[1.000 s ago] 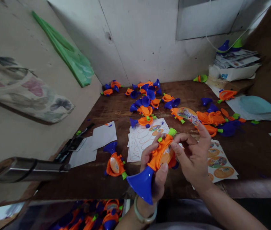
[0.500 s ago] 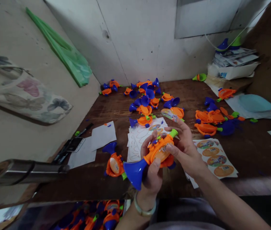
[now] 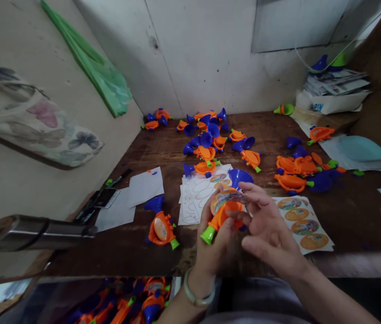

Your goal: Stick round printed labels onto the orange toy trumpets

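Observation:
My left hand (image 3: 212, 247) is closed around a toy trumpet (image 3: 223, 218) with an orange body. Its green mouthpiece points down towards me and its blue bell faces away. An oval picture sticker (image 3: 224, 199) is at the fingertips of my right hand (image 3: 269, 227), just over the trumpet's body. Whether it touches the plastic I cannot tell. The right thumb is apart from the fingers. Left of my hands lies another toy trumpet (image 3: 161, 228) bearing an oval sticker. A sticker sheet (image 3: 311, 238) lies beside my right hand, and peeled backing sheets (image 3: 190, 202) lie behind my left.
Several more trumpets (image 3: 205, 153) are heaped at the back of the wooden table (image 3: 136, 261), with another group (image 3: 293, 173) on the right. A steel flask (image 3: 35, 234) and a black pen (image 3: 121, 180) are at left. More trumpets (image 3: 123, 306) fill a space below the front edge.
The trumpet has been turned in my left hand, so its bell now faces away and its mouthpiece towards me. The sticker on my right fingertips has come down over the body.

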Motion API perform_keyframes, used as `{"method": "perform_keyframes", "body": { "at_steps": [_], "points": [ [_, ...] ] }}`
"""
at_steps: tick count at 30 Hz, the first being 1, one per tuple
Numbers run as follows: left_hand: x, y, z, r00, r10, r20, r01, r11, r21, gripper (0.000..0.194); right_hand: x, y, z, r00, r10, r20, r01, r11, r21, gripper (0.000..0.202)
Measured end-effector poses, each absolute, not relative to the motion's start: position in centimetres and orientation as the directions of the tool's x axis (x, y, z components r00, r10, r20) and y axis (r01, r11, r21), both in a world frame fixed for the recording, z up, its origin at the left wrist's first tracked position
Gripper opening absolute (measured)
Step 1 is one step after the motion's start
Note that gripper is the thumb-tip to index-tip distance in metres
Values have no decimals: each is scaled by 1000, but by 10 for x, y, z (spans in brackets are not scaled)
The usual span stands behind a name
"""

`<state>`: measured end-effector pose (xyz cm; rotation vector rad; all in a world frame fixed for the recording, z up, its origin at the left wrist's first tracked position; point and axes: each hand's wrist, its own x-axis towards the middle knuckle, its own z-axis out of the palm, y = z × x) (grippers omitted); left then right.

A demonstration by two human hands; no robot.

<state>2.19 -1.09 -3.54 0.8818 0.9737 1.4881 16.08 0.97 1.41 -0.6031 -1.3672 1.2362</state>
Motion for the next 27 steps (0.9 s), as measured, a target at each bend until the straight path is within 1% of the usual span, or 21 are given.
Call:
{"method": "perform_keyframes", "body": {
  "at_steps": [2,3,4,7,11,17,22,27],
  "points": [
    [22,-10,-35,-130,991,16,-430,-71,900,67,162,17,17,-131,939,317,-369,250,-895,22],
    [22,-10,-34,-127,992,20,-462,-77,883,69,163,21,17,-80,955,287,-369,239,-898,15],
    [22,-11,-33,-116,993,27,-492,-82,867,70,163,24,18,-35,965,262,-353,233,-906,15],
    [23,-13,-29,-81,994,76,-555,-108,825,66,160,26,20,46,970,237,-269,241,-933,25],
    [24,-13,-23,-49,988,147,-599,-147,787,67,154,20,23,55,949,309,-181,314,-932,34],
    [23,-11,-20,-102,981,164,-524,-193,829,63,154,18,26,7,938,347,-108,346,-932,35],
    [23,-11,-20,-154,972,178,-398,-226,889,61,154,19,25,2,939,345,-86,344,-935,33],
    [24,-11,-21,-160,970,184,-389,-234,891,58,153,18,25,21,943,333,-91,334,-938,31]
  ]
}}
